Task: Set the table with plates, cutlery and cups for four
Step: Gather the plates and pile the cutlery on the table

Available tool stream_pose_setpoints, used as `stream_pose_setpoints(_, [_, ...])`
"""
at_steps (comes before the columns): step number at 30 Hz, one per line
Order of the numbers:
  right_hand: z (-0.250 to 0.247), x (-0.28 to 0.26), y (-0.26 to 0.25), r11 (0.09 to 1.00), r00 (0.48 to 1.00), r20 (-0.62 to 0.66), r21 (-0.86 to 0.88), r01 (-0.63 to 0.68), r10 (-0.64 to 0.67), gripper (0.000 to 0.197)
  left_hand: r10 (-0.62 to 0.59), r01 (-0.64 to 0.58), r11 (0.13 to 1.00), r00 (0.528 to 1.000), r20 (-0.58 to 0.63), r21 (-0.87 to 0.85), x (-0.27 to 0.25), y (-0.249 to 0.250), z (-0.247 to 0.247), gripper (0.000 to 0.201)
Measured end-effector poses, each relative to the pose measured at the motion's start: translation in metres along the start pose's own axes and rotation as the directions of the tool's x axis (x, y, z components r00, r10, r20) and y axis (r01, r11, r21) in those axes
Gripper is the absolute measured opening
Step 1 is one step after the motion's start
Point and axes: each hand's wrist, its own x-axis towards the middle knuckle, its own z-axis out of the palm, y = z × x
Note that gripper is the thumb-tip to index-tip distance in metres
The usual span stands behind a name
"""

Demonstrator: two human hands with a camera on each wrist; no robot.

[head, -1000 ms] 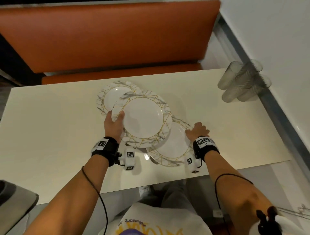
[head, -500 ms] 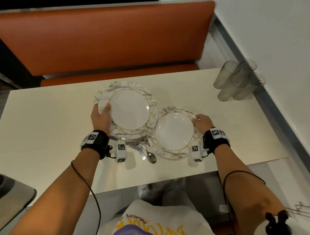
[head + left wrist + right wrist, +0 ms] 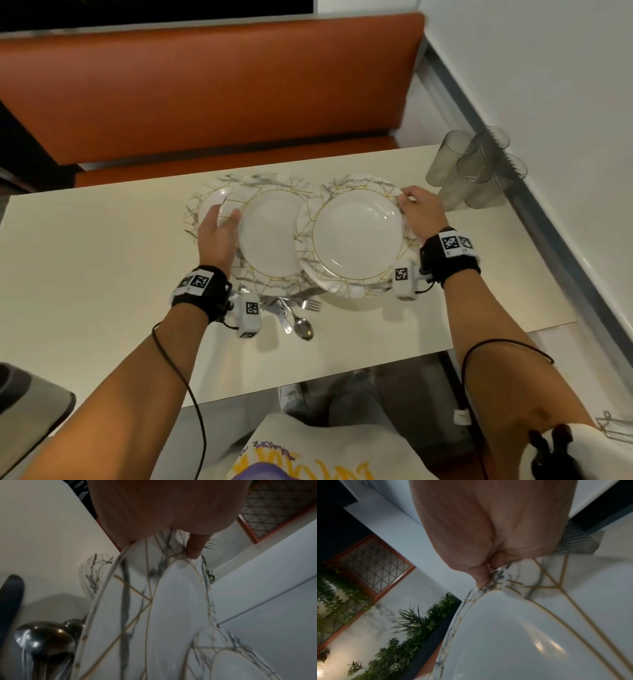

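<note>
Two white marbled plates with gold lines are held over the cream table. My left hand grips the left plate by its left rim, thumb on top. My right hand pinches the right plate at its far right rim, thumb on the marbled edge. The right plate overlaps the left plate's right rim. A third plate lies on the table, partly under the left one. Spoons and forks lie in a pile by the near edge. Several grey cups stand at the far right.
An orange bench runs along the table's far side. A white wall with a grey ledge borders the right edge, close behind the cups. The near table edge is just above my lap.
Both hands have carried their plates farther across the table. The left plate slid right, uncovering the third plate beneath. The right plate rose and now overlaps the left plate's rim.
</note>
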Motion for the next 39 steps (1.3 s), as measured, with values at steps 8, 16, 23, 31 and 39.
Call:
stream_pose_setpoints(8, [0.079,-0.036,-0.014,0.985,0.988,0.029,0.076,-0.154,0.152,0.026,-0.272,0.271,0.935,0.962,0.026,-0.229,-0.006,-0.021,0.005,0.064])
stream_pose_setpoints(16, [0.122,-0.049,-0.042,0.984,0.984,0.095,0.076,-0.159,0.151,0.033,-0.396,0.391,0.874,0.917,0.043,-0.290,0.007,-0.041,-0.011,0.079])
stream_pose_setpoints(23, [0.143,-0.045,-0.064,0.997,0.993,0.100,0.044,-0.066,0.062,0.031,-0.370,0.377,0.873,0.925,0.082,-0.309,0.018,-0.027,-0.039,0.084])
stream_pose_setpoints(31, [0.185,-0.047,-0.102,0.998,0.982,0.186,0.056,0.020,-0.030,0.030,-0.240,0.211,0.954,0.963,-0.121,-0.212,0.031,-0.039,-0.079,0.093])
stream_pose_setpoints(39, [0.230,0.004,-0.132,0.998,0.914,0.403,-0.003,0.055,-0.049,0.028,-0.129,0.103,0.991,0.889,-0.439,-0.084,0.049,-0.051,-0.130,0.074])
